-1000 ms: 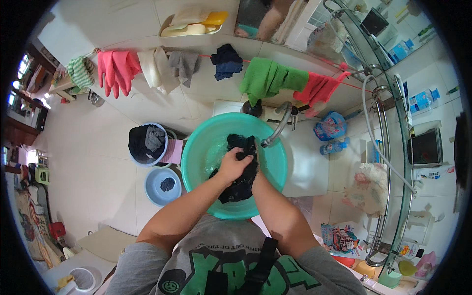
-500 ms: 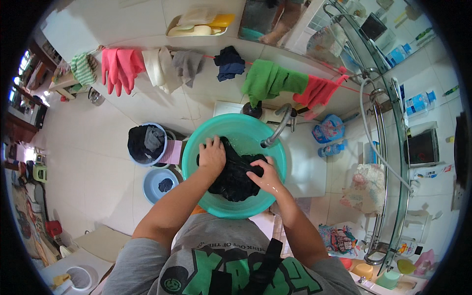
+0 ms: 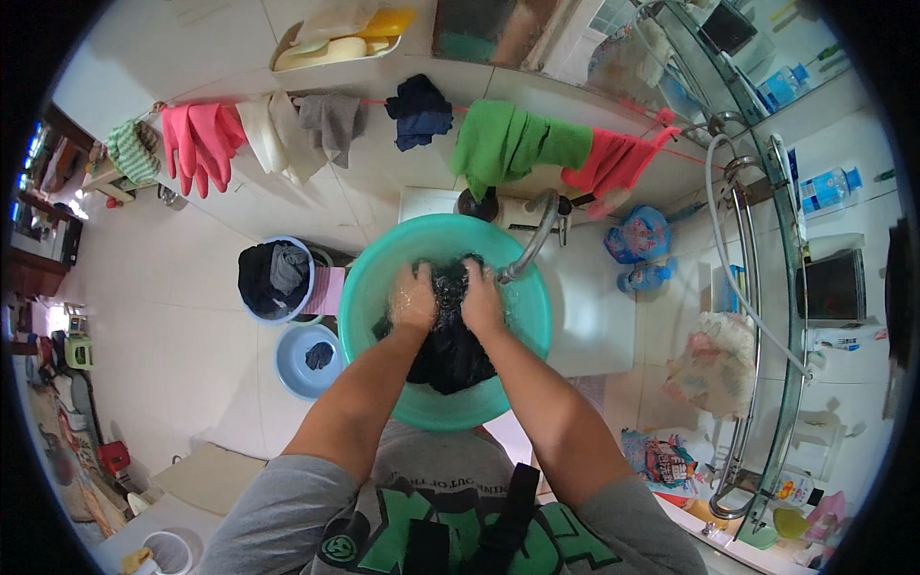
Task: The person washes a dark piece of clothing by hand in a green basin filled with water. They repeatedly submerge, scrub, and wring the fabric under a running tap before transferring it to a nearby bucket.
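A green plastic basin [image 3: 353,350] with water in it holds a soaked black garment [image 3: 452,356]. My left hand [image 3: 414,299] is closed on the garment's left part, its fingers half under the water. Across from it my right hand [image 3: 482,299] grips the far right part of the same cloth. The fingertips of both hands are partly hidden by splashing water and fabric. Between the hands the cloth is bunched and wet. The metal faucet [image 3: 539,235] reaches over the basin's right rim, close to my right hand.
Left of the basin stand a blue bucket [image 3: 311,287] of dark clothes and a small blue basin [image 3: 287,369] with a dark cloth. Pink gloves [image 3: 199,144], a green towel [image 3: 517,144] and other cloths hang on a line beyond. Bottles [image 3: 644,278] and a glass shelf [image 3: 793,316] are at right.
My right hand has moved forward and left, from resting spread on the garment to gripping its far part. The left hand stays on the cloth, lower in the water. The water now splashes.
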Tool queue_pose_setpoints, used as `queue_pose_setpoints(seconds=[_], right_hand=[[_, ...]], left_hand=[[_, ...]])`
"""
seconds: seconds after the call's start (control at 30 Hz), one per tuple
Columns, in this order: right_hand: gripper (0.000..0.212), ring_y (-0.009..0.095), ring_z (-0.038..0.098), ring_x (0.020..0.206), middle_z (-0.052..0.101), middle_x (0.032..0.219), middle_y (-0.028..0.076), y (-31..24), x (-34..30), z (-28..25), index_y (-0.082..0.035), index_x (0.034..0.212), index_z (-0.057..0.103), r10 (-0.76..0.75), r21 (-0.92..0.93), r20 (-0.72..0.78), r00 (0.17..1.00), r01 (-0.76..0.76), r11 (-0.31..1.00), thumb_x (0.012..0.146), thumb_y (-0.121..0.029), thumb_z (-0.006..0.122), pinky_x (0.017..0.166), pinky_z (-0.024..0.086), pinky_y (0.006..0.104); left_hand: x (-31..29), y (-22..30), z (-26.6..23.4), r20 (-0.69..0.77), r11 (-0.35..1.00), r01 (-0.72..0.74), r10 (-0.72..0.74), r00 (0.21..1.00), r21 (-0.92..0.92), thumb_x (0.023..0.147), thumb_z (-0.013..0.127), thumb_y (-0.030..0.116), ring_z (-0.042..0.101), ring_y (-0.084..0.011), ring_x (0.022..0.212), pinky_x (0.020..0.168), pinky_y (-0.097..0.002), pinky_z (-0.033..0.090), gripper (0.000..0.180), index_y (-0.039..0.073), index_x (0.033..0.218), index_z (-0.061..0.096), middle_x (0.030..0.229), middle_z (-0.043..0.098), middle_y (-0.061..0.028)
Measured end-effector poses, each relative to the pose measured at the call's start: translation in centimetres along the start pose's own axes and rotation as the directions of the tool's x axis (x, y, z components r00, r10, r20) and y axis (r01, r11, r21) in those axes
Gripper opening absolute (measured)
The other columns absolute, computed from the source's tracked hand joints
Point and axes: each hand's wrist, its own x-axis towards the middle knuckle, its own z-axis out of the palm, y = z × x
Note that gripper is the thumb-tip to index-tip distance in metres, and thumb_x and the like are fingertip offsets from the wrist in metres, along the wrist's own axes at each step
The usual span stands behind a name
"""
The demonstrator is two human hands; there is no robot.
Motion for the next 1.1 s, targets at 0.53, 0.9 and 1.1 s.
queue_pose_setpoints(seconds=[0.53, 0.9, 1.1], right_hand=[[0.044, 0.025, 0.064, 0.092, 0.066, 0.099, 0.012, 2.2, -2.1, 2.3, -0.004, 0.110, 0.066, 0.135, 0.756, 0.631, 0.764, -0.645, 0.114, 0.096, -0.044, 0.057, 0.081, 0.052, 0.0387], [0.057, 0.049, 0.040, 0.128, 0.035, 0.145, 0.029, 1.2, -7.9, -8.2, -0.001, 0.130, 0.050, -0.221, -0.053, -0.061, 0.973, 0.218, 0.974, 0.084, -0.025, 0.072, 0.103, 0.038, 0.0555], [0.071, 0.047, 0.035, 0.136, 0.028, 0.154, 0.025, 0.2, -4.9, -3.7, -0.015, 0.150, 0.036, -0.222, -0.293, 0.254, 0.941, 0.293, 0.910, 0.087, -0.020, 0.066, 0.107, 0.036, 0.0606]], left_hand=[[-1.8, -0.6, -0.7, 0.058, 0.830, -0.478, 0.483, 0.874, 0.286, 0.082, 0.068, 0.014, 0.066, -0.0439, 0.087, 0.076, -0.0544, 0.054, 0.021, 0.004, 0.098, 0.056, 0.097, 0.065, -0.0239], [-5.3, 2.5, -5.5, 0.424, 0.259, -0.592, 0.491, 0.761, 0.763, 0.086, 0.060, 0.031, 0.017, -0.0353, 0.149, 0.114, -0.0650, 0.023, 0.065, 0.003, 0.144, 0.047, 0.161, 0.020, -0.0160], [-2.5, 2.2, -2.3, 0.610, 0.296, -0.649, 0.225, 0.760, 0.701, 0.094, 0.053, 0.030, 0.023, -0.0365, 0.147, 0.107, -0.0676, 0.031, 0.054, 0.012, 0.144, 0.047, 0.158, 0.026, -0.0148]])
